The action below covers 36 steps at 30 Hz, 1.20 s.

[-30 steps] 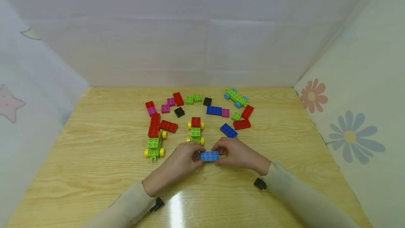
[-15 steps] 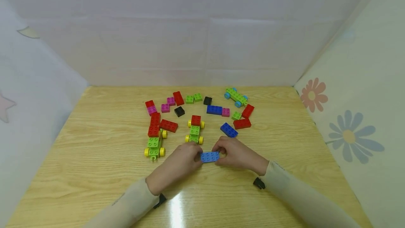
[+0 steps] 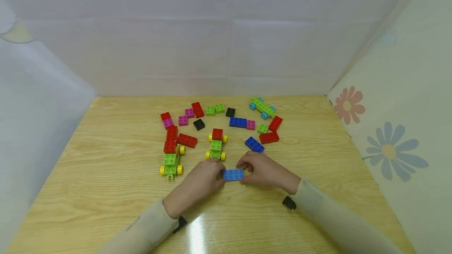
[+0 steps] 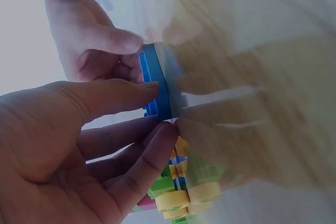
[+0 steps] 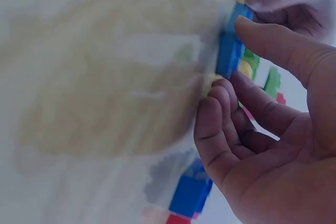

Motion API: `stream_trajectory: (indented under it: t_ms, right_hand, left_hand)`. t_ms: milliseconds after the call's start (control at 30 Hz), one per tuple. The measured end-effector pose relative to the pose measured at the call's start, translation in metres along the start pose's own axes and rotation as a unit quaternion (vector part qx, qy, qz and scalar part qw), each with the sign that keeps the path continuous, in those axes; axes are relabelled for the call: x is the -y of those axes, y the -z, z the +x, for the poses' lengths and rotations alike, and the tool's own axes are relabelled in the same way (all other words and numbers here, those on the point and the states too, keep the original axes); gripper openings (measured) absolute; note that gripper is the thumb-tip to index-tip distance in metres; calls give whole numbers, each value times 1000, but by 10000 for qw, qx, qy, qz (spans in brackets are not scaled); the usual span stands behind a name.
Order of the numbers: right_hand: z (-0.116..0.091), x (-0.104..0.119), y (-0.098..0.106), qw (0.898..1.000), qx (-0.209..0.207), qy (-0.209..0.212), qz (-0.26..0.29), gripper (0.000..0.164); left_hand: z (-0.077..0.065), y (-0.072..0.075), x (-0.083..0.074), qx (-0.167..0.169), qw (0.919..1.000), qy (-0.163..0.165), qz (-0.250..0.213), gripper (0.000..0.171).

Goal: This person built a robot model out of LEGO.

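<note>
A light blue brick (image 3: 233, 174) with two rows of studs lies flat between my hands near the middle of the table. My left hand (image 3: 203, 177) pinches its left end, while the right hand (image 3: 266, 171) pinches its right end. The thumb at the brick's side shows in the left wrist view, where the brick (image 4: 155, 77) stands edge-on. Just beyond my left fingertips is a small green car (image 3: 216, 145) with yellow wheels and a red brick on its far end. A dark blue brick (image 3: 254, 144) lies beyond my right hand.
A second yellow-wheeled green car (image 3: 170, 160), with red bricks on it, stands to the left. At the back right is a blue-wheeled green car base (image 3: 262, 107). Loose bricks, including a red brick (image 3: 187, 140) and a black brick (image 3: 199, 124), form an arc across the far table.
Between the first and second frames, the near end of the middle car shifted slightly left, and my left hand drew back a little. Both hands keep their hold on the light blue brick.
</note>
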State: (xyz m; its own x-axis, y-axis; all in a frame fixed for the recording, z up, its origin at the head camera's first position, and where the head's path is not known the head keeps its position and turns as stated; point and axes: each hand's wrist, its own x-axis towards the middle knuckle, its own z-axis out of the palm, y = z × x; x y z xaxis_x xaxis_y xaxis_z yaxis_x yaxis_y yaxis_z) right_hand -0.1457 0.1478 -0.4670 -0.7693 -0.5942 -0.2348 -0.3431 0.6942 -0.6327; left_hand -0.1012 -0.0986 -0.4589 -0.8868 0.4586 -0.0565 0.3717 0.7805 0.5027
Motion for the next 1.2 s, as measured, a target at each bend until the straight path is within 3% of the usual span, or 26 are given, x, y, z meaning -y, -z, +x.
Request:
stream_trajectory:
  t_ms: [133, 267, 400, 833, 1200]
  right_hand:
    - [-3, -7, 16, 9975, -500, -291, 416, 36]
    - [-8, -17, 35, 9856, -1229, -719, 917, 37]
    - [-10, -28, 47, 9741, -1592, -1043, 1224, 41]
    - [1, -38, 39, 9642, -1696, -1683, 1154, 47]
    - [2, -38, 34, 9700, -1664, -1545, 865, 51]
  left_hand:
    - [0, 1, 0, 68, 10000, 13, 58, 10]
    - [-1, 1, 0, 115, 9999, 3, 106, 13]
    - [-1, 1, 0, 107, 9999, -29, 100, 13]
    - [-4, 4, -1, 27, 9999, -96, 31, 13]
    - [-2, 3, 1, 90, 9999, 47, -63, 14]
